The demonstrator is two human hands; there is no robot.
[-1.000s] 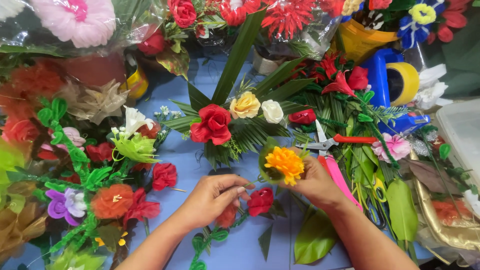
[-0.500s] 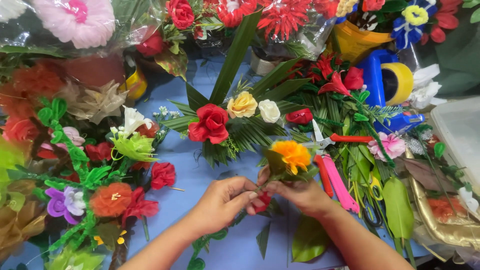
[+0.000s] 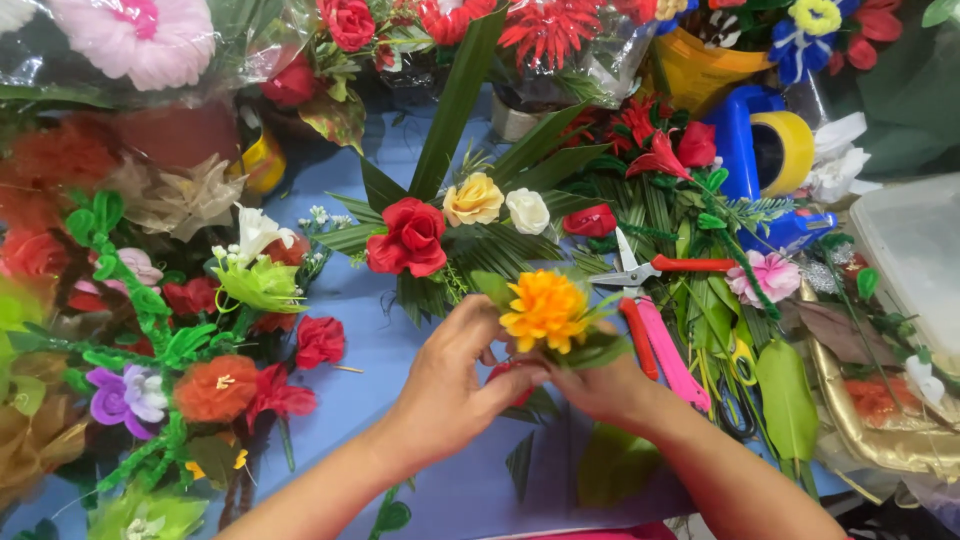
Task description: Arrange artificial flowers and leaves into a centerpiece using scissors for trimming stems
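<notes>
Blue bench (image 3: 370, 350) crowded with artificial flowers fills the view. Nearest, the left hand (image 3: 450, 385) and right hand (image 3: 600, 385) meet at the middle, both grips pinching the stem end of an orange flower (image 3: 545, 310) and a small red flower (image 3: 515, 378) beneath it. Just beyond lie red-handled scissors (image 3: 650, 268), then a red rose (image 3: 408, 238) on green fronds.

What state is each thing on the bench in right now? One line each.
left hand: closed, pinching a red flower
right hand: closed on the stem below the orange flower
orange flower: held upright, off the table
red flower: mostly hidden between both hands
scissors: lying on the greenery, blades shut
tape roll: seated in the blue dispenser
clear box: lid on
</notes>
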